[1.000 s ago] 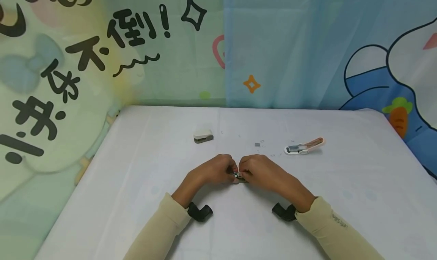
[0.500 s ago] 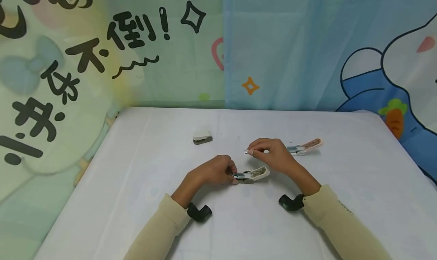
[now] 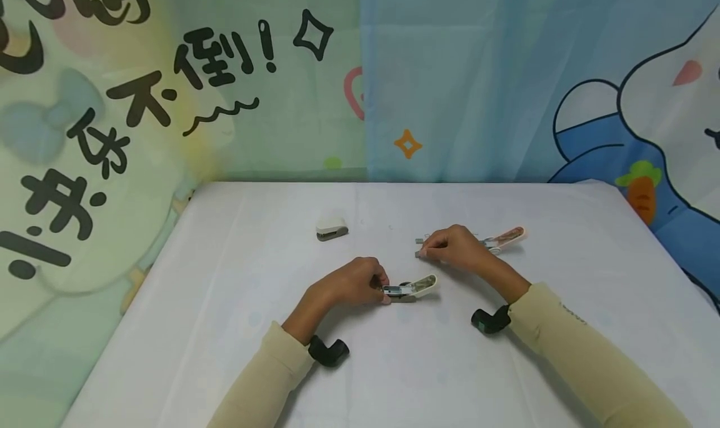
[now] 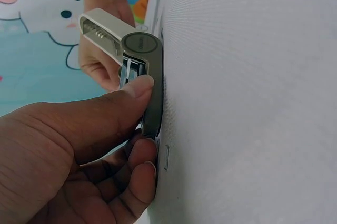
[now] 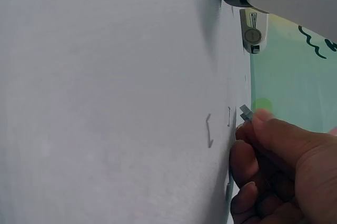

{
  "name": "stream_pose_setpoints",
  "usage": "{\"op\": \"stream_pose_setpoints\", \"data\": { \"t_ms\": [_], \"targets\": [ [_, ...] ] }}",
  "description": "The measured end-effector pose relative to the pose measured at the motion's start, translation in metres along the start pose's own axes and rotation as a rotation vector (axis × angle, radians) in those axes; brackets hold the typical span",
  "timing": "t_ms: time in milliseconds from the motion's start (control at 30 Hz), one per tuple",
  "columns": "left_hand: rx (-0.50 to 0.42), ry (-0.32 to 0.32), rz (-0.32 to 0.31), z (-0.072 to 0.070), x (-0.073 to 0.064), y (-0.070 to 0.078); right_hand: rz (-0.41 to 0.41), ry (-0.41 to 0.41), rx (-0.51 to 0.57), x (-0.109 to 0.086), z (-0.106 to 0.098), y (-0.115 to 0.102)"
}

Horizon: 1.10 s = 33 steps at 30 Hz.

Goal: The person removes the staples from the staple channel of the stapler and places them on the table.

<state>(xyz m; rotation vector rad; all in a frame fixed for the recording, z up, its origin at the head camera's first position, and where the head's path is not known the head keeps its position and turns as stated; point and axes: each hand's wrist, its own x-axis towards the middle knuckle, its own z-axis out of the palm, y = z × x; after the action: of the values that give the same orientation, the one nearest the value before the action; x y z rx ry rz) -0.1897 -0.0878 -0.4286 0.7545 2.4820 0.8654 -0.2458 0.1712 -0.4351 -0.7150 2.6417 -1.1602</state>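
My left hand (image 3: 359,281) grips the front end of an open stapler (image 3: 413,288), thumb on the grey base. The stapler's cream top (image 4: 108,29) is swung up and back, baring the metal staple channel (image 4: 131,71). Farther back and to the right, my right hand (image 3: 457,248) pinches a short grey strip of staples (image 5: 245,112) between thumb and index finger, low over the table. Another small grey strip (image 3: 419,241) shows just beyond those fingertips. In the left wrist view, the right hand is partly hidden behind the stapler.
A closed white-and-grey stapler (image 3: 332,229) stands at the back, left of centre. Behind my right hand lies an opened stapler with a pinkish top (image 3: 510,235), partly covered by the hand. Loose single staples (image 5: 209,130) are scattered on the white cloth (image 3: 225,328).
My right hand has left the stapler and moved back and right, carrying a small silvery piece, and is now lower near the table. My left hand keeps its hold on the stapler.
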Motion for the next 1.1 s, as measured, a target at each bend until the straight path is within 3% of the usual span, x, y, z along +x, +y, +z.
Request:
{"op": "stream_pose_setpoints", "data": {
  "t_ms": [133, 367, 567, 900, 1100],
  "targets": [
    [-0.007, 0.0, 0.001, 0.001, -0.001, 0.0, -0.02, -0.027, -0.024, 0.002, 0.001, 0.002],
    [-0.017, 0.002, 0.017, 0.002, 0.002, 0.0, -0.087, -0.003, -0.101, 0.001, -0.003, 0.001],
    [-0.024, 0.008, 0.008, 0.002, 0.002, 0.0, -0.087, -0.001, -0.113, 0.0, -0.006, -0.001],
    [-0.028, 0.013, -0.019, 0.001, -0.001, -0.002, -0.051, 0.059, -0.055, 0.003, -0.006, -0.001],
    [-0.034, -0.001, -0.008, 0.002, -0.001, -0.002, -0.055, -0.031, 0.03, -0.007, -0.009, -0.017]
  ]
}}
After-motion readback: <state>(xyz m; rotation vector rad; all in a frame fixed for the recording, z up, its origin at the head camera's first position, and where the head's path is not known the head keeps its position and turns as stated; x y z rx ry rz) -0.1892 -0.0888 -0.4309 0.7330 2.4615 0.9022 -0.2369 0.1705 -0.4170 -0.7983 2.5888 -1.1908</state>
